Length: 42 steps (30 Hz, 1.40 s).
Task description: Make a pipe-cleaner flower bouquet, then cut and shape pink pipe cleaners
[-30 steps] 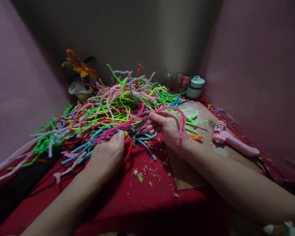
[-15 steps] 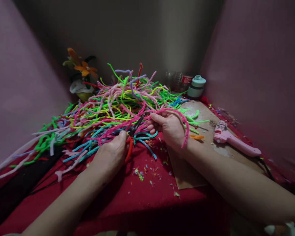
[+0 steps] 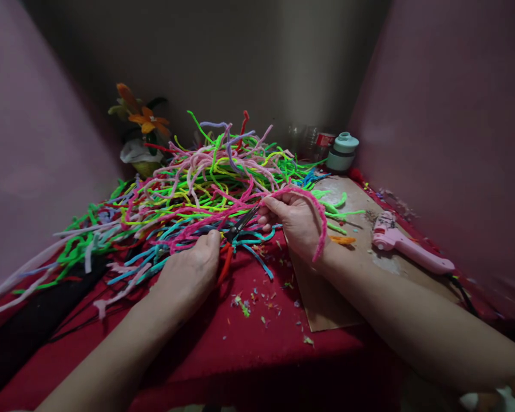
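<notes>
My left hand (image 3: pixel 191 266) is closed round the red handles of dark-jawed pliers (image 3: pixel 240 224). The narrow jaws point up and right, reaching close to the fingertips of my right hand (image 3: pixel 292 220). That hand pinches a hot pink pipe cleaner (image 3: pixel 315 200), whose free end arches over the back of the hand and hangs by the wrist. Whether the jaws touch the pipe cleaner is hard to see. Behind both hands lies a large tangled heap of pipe cleaners (image 3: pixel 206 171) in pink, green, yellow, blue and lilac.
A pink hot glue gun (image 3: pixel 412 246) lies on a brown board (image 3: pixel 335 297) at the right. Behind it stands a pale green-lidded bottle (image 3: pixel 343 151). An orange flower (image 3: pixel 148 120) in a pot is at the back left. Coloured fluff scraps (image 3: pixel 244 308) dot the red cloth (image 3: pixel 189 355).
The pliers' jaws have tilted a little lower and moved slightly right, nearer my right fingertips. My left hand has shifted slightly left, and the pink pipe cleaner's free end has shifted slightly left.
</notes>
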{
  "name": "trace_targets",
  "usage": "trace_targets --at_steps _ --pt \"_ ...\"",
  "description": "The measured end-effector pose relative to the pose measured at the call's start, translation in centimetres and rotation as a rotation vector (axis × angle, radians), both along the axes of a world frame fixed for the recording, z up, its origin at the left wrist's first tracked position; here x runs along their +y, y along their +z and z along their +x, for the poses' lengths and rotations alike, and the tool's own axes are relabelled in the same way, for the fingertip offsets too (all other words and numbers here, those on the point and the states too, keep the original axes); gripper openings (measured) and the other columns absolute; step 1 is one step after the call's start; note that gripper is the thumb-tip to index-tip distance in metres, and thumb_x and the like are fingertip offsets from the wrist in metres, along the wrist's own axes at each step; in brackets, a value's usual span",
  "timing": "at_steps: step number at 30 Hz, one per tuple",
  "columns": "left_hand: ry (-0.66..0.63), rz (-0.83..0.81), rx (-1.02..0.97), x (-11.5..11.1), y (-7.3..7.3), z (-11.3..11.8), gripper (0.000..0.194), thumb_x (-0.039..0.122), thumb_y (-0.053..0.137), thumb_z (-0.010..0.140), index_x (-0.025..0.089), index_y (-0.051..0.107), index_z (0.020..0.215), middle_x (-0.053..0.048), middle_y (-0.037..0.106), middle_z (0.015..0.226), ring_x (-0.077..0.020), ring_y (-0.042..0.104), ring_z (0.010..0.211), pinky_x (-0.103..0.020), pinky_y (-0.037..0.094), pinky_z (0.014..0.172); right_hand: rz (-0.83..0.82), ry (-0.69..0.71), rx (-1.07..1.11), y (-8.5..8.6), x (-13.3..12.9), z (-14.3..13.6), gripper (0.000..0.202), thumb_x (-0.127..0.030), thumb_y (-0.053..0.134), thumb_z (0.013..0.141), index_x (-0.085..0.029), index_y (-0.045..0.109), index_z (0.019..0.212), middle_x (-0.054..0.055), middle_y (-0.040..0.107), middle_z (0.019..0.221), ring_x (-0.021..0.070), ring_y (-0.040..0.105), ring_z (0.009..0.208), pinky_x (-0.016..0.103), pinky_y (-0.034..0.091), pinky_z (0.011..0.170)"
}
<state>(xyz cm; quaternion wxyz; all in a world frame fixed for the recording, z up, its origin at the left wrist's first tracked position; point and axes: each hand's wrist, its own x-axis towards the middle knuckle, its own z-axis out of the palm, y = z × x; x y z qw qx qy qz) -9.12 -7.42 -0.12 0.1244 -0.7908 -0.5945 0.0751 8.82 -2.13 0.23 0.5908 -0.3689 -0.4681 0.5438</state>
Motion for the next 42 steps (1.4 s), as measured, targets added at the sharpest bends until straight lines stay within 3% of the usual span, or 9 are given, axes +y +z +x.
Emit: trace_targets --at_steps 25,35,42 --pt "-0.026 0.06 -0.022 0.23 -0.66 -0.11 0.021 0.02 0.029 0.088 0.013 0.049 0.095 -0.008 0.059 0.077 -0.0169 0.059 0.055 -0.025 0.035 0.046 -0.104 0.113 0.001 0.08 0.14 0.33 0.019 -0.021 0.057 0.076 -0.013 0.054 0.059 0.001 0.058 0.05 0.0082 0.054 0.04 0.017 0.044 0.036" --pt "0.012 -0.022 0.007 -0.05 0.13 0.23 0.024 0.015 0.026 0.088 0.013 0.048 0.098 -0.008 0.058 0.079 -0.0164 0.056 0.053 -0.026 0.036 0.046 -0.088 0.096 -0.012 0.03 0.16 0.36 0.018 -0.02 0.055 0.077 -0.013 0.054 0.06 0.0 0.057 0.05 0.008 0.052 0.038 0.018 0.043 0.035" --pt "-0.035 0.043 -0.011 -0.11 -0.1 -0.14 0.022 0.02 0.028 0.089 0.013 0.048 0.096 -0.009 0.059 0.082 -0.0166 0.057 0.056 -0.025 0.036 0.047 -0.092 0.103 -0.039 0.07 0.28 0.44 0.02 -0.018 0.055 0.078 -0.012 0.053 0.059 0.001 0.057 0.051 0.0083 0.052 0.037 0.019 0.042 0.034"
